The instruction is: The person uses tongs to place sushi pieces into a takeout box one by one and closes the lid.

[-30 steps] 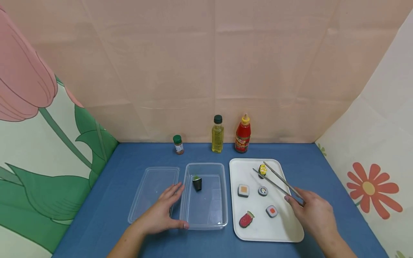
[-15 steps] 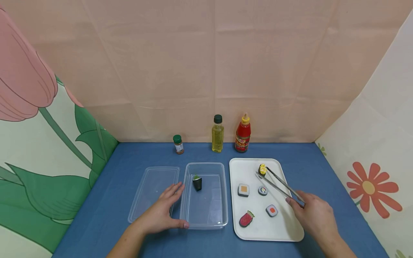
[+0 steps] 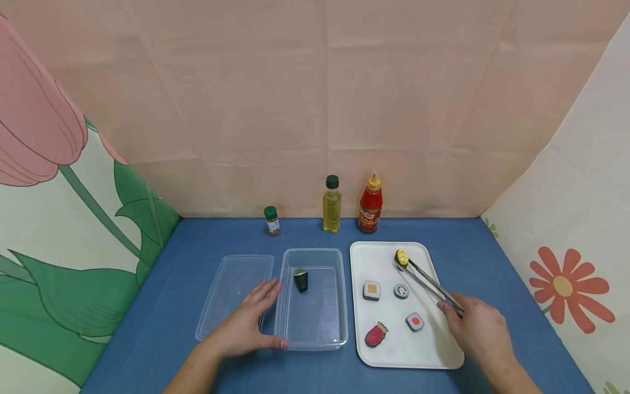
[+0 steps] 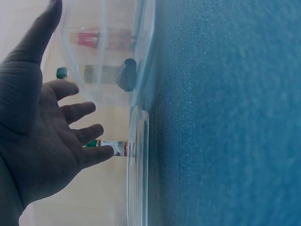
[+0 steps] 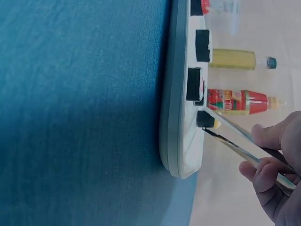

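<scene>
My right hand (image 3: 465, 322) grips metal tongs (image 3: 427, 280) whose tips pinch a yellow-topped sushi piece (image 3: 401, 256) at the far end of the white tray (image 3: 428, 353). The right wrist view shows the tongs (image 5: 235, 137) closed on that piece (image 5: 207, 119) just at the tray (image 5: 175, 94) surface. My left hand (image 3: 248, 323) lies with straight fingers against the left wall of a clear container (image 3: 339, 306), thumb along its front edge. A dark cone-shaped sushi piece (image 3: 301, 279) sits inside. In the left wrist view my left hand (image 4: 44, 136) is spread beside the container (image 4: 106, 52).
The clear lid (image 3: 231, 298) lies left of the container, partly under my left hand. The tray also carries a square orange-topped piece (image 3: 371, 290), a round roll (image 3: 401, 291), a red-centred roll (image 3: 415, 322) and a red strawberry-like piece (image 3: 375, 335). A spice jar (image 3: 272, 220), oil bottle (image 3: 332, 204) and red sauce bottle (image 3: 371, 204) stand by the back wall.
The tongs' arms, spread either side of the yellow-topped piece a second ago, have closed onto it. My left hand has not moved.
</scene>
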### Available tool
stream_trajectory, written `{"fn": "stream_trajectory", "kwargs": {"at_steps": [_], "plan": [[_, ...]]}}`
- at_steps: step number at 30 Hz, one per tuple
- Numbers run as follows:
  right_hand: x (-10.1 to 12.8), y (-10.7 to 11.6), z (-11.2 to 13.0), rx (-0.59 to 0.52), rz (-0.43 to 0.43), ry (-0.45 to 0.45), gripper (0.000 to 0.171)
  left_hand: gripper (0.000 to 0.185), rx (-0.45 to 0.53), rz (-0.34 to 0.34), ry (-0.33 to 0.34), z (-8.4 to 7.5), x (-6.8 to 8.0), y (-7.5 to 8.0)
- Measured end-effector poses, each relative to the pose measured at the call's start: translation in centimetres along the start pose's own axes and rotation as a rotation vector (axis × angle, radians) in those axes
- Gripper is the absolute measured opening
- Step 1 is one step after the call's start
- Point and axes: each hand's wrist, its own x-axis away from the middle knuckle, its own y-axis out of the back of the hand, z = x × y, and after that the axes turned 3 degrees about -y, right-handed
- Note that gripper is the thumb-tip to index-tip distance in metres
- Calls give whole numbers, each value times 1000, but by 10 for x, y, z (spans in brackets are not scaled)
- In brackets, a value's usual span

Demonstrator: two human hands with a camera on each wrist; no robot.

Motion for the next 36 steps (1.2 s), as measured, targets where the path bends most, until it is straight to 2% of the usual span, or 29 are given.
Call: {"fn": "stream_trajectory", "kwargs": {"at_steps": [19,30,36], "plan": [[2,4,-2,10,-65,53,42,124,-5,-1,14,-2,0,0],[2,10,7,0,-54,46,42,123,7,-1,-1,-1,2,0],[4,15,13,-30,-118,97,41,123,8,-2,-9,1,2,-1]]}}
